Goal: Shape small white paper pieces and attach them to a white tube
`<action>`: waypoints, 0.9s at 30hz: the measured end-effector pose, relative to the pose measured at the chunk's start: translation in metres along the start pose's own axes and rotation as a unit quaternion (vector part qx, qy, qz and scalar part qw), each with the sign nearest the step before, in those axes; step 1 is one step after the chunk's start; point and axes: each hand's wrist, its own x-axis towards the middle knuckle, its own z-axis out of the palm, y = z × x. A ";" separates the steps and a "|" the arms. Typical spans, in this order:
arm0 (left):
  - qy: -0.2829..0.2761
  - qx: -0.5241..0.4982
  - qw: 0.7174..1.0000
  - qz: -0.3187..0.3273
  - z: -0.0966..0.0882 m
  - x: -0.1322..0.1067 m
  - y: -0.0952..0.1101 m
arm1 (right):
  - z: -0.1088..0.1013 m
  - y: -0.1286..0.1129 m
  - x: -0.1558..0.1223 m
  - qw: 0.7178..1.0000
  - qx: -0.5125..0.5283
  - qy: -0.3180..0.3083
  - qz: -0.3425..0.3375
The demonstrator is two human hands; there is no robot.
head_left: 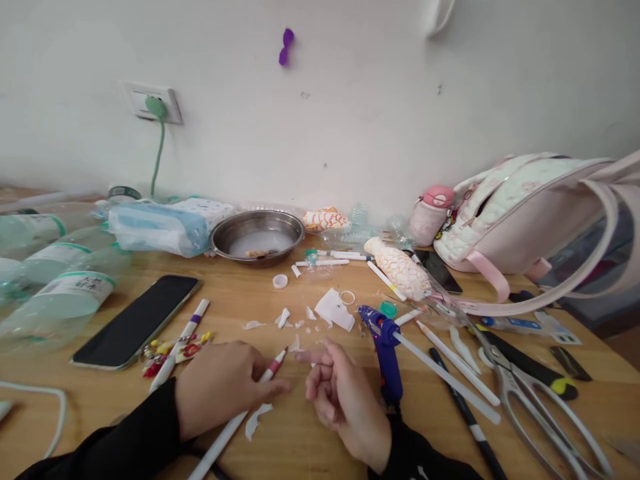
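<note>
My left hand rests on the wooden table, fingers closed around a white marker with a pink band whose tip points up toward the middle. My right hand lies just to its right, fingers loosely curled, thumb and forefinger pinched near a small white scrap I cannot make out. White plastic scraps are scattered just beyond both hands. A blue glue gun lies right beside my right hand.
A black phone and clear plastic bottles lie left. A steel bowl stands at the back. Steel scissors, white sticks and pens lie right, under a pink-white bag. A second marker lies by candy-patterned wrappers.
</note>
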 end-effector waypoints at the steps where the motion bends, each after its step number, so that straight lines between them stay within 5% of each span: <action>1: -0.005 -0.001 1.000 -0.001 0.000 -0.001 0.000 | 0.000 0.000 -0.001 1.000 -0.001 -0.001 0.005; 9: -0.023 -0.185 0.983 -0.004 0.007 0.008 -0.006 | -0.001 -0.002 -0.007 0.998 0.053 -0.028 0.007; 17: 0.033 -0.529 0.847 -0.033 0.012 0.017 -0.001 | -0.004 -0.003 -0.001 0.992 0.123 -0.006 0.007; 27: 0.065 -0.590 0.805 -0.033 0.018 0.020 0.001 | -0.003 0.001 -0.004 0.985 0.020 -0.159 0.059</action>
